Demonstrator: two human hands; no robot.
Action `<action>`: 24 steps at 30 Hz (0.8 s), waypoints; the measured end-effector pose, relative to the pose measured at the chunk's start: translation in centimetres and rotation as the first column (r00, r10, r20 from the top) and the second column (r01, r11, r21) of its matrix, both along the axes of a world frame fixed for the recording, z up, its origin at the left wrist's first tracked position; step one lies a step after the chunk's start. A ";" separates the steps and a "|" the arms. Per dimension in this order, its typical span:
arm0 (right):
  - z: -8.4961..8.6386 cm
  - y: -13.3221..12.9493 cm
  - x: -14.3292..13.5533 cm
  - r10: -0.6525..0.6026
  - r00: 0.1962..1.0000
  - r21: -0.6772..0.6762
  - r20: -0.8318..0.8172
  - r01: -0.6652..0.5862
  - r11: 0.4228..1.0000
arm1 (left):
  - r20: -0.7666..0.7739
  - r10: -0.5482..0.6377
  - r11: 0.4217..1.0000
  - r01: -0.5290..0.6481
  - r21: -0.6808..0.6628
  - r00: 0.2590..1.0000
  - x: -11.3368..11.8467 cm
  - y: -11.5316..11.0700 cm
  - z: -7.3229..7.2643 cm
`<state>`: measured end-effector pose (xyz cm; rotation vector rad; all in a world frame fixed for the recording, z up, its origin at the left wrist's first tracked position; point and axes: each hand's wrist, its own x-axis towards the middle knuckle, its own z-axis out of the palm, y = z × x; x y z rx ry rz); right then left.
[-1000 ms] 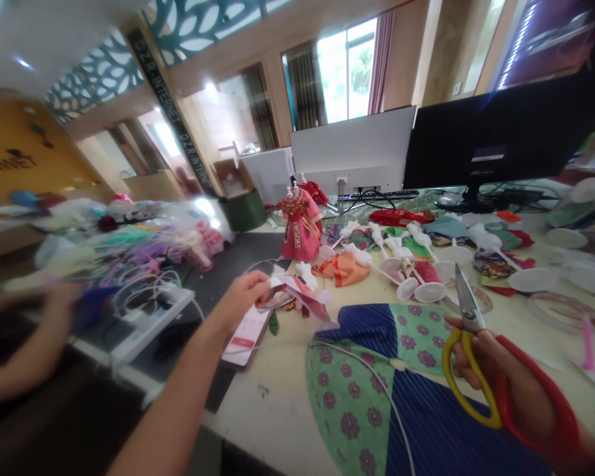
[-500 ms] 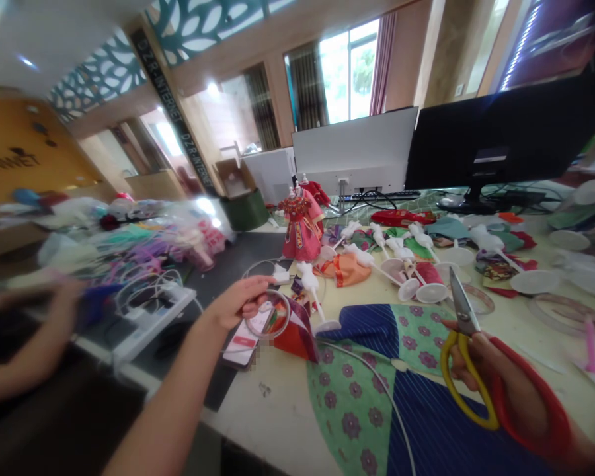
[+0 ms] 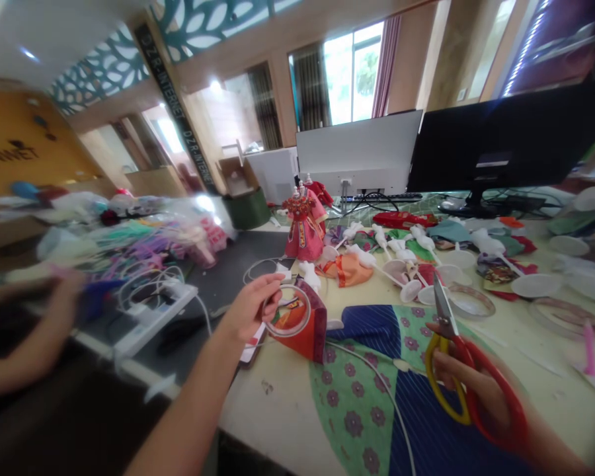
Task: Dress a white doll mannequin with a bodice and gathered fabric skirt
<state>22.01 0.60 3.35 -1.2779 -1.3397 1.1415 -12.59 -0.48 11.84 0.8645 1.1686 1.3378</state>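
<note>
A clear tape roll [image 3: 305, 325] hangs upright from my left hand [image 3: 252, 309], whose fingers pinch its left rim above the table. Behind and under the roll lies an orange-red cloth piece [image 3: 316, 334]. My right hand [image 3: 471, 378] is wrapped round scissors [image 3: 443, 307] with one yellow and one red handle; their blades point up and look closed. Below the scissors spreads a green and blue patterned cloth [image 3: 354, 396], crossed by a white cable [image 3: 377, 373]. A phone [image 3: 250, 350] is partly hidden behind my left wrist.
Small white mannequins [image 3: 421, 239] and cloth pieces lie across the table's back. A dressed pink figure [image 3: 302, 231] stands before the monitors [image 3: 359, 151]. A power strip [image 3: 156, 320] is at left, beside another person's arm [image 3: 34, 340]. More tape rolls [image 3: 471, 302] lie right.
My left hand has moved right with the tape roll, now in front of the orange-red cloth. My right hand and the scissors have shifted a little left.
</note>
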 end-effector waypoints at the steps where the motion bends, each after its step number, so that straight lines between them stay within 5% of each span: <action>1: 0.2 -0.1 -0.2 0.050 0.998 -0.024 0.037 -0.049 0.999 | -0.016 -0.016 1.000 0.016 0.007 1.000 0.5 -0.1 0.3; 6: 2.9 -0.3 -3.0 0.140 0.958 0.122 0.249 -0.175 0.977 | -0.173 -0.125 0.992 0.126 -0.009 0.977 3.0 -0.2 0.7; 10: 3.9 -0.1 -6.7 0.163 0.956 0.304 0.243 -0.235 0.923 | -0.227 -0.198 0.980 0.196 -0.030 0.954 4.4 -0.2 0.2; 20: 2.3 0.6 -10.8 0.188 0.956 0.386 0.225 -0.265 0.884 | -0.222 -0.322 0.947 0.317 -0.057 0.920 6.7 -0.6 -0.9; 24: 1.4 0.6 -10.8 0.187 0.969 0.367 0.161 -0.235 0.900 | -0.254 -0.242 0.970 0.241 -0.033 0.936 6.2 -1.0 -1.7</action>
